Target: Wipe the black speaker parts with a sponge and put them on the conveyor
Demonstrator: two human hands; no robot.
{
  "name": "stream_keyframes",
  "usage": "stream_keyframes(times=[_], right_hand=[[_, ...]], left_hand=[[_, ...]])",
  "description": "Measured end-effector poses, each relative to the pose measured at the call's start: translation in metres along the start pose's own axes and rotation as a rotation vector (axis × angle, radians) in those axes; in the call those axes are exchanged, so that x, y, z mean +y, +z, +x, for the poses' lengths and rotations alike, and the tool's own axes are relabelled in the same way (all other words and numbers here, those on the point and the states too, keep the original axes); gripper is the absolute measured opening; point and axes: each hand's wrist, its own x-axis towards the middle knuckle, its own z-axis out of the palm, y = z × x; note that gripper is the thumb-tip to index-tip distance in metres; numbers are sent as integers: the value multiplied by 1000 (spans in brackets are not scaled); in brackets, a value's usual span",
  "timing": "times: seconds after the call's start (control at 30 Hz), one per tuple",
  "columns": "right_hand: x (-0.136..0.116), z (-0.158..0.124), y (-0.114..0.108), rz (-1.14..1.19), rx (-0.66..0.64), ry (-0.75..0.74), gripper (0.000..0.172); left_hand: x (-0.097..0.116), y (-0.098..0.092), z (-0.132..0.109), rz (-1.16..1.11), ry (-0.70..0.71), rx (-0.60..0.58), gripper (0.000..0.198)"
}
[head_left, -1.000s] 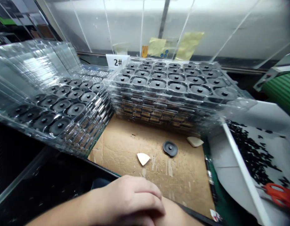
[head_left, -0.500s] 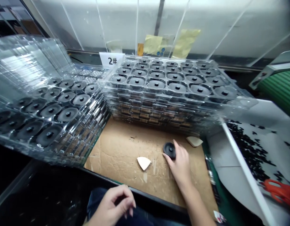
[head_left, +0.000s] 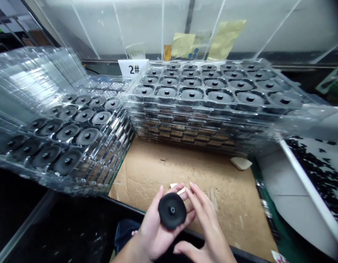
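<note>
My left hand (head_left: 155,237) lies palm up and cupped, holding a round black rubber disc (head_left: 172,211) with a small raised centre nub, which rests on my palm with the nub facing me. My right hand (head_left: 208,230) is open wide, its fingers spread and reaching up just beside the disc's right edge (I can't tell whether they actually touch it). Both hands are over the near edge of a flattened brown cardboard sheet (head_left: 212,197). At 12 o'clock stands a tall stack of clear plastic trays (head_left: 201,126), each with rows of pockets, and the top tray shows a black disc in every pocket. At 10 o'clock a second stack of clear plastic trays (head_left: 67,146), loaded with the same discs, leans up against it. Behind the first stack, a white card marked "2#" (head_left: 133,68) stands at 11 o'clock, with yellow sticky notes (head_left: 225,40) further back at 1 o'clock. A cream triangular scrap (head_left: 241,163) lies on the cardboard at 2 o'clock, and at 3 o'clock a white-walled bin (head_left: 300,175) holds a scatter of small black pieces.
</note>
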Motion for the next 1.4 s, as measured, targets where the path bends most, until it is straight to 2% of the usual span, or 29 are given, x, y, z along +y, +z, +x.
stream_keyframes(times=[0.07,0.13,0.23,0.3,0.4,0.47,0.53,0.6,0.63,0.73,0.8,0.87,0.93,1.0,1.07,1.17,1.27,1.33,1.4], right_hand=[[-3,-4,8,26,55,71,93],[-7,-4,13,28,103,133,83],[-10,2,9,-8,115,71,67],[-9,7,-1,-13,72,-17,65],[-6,12,-16,36,-23,-86,66],[-6,14,-22,70,-109,-119,67],[-4,14,-23,78,-195,-135,72],[2,15,-19,70,-224,-130,76],[8,15,-15,50,-192,-99,72],[32,19,3,-53,4,81,47],[47,23,20,-112,92,190,38],[55,25,36,-116,103,207,33],[55,25,48,-75,76,160,28],[50,26,51,-16,31,91,26],[43,30,46,24,1,57,25],[25,41,22,58,10,98,23],[-5,48,-6,103,78,133,25],[-29,48,-20,161,147,41,27],[-47,46,-29,227,113,-76,27]], left_hand=[[-1,1,-4,10,25,-30,43],[-3,0,-7,35,41,-41,42],[-5,-3,-10,83,78,-80,38],[-2,-9,-12,149,74,-139,39],[9,-25,-18,326,-87,-226,49],[18,-35,-21,396,-213,-242,52],[25,-42,-25,397,-248,-234,51],[28,-45,-28,368,-219,-227,51],[28,-45,-30,347,-192,-217,50],[25,-44,-35,253,-38,-129,44],[22,-43,-37,185,69,-58,41],[20,-42,-38,139,126,-26,43],[19,-41,-38,123,160,-18,42],[18,-39,-37,129,200,0,40],[18,-36,-37,149,239,28,42],[15,-30,-36,208,297,87,49],[8,-26,-31,281,363,148,57],[2,-24,-28,339,360,187,59],[-2,-22,-26,386,332,222,57]])
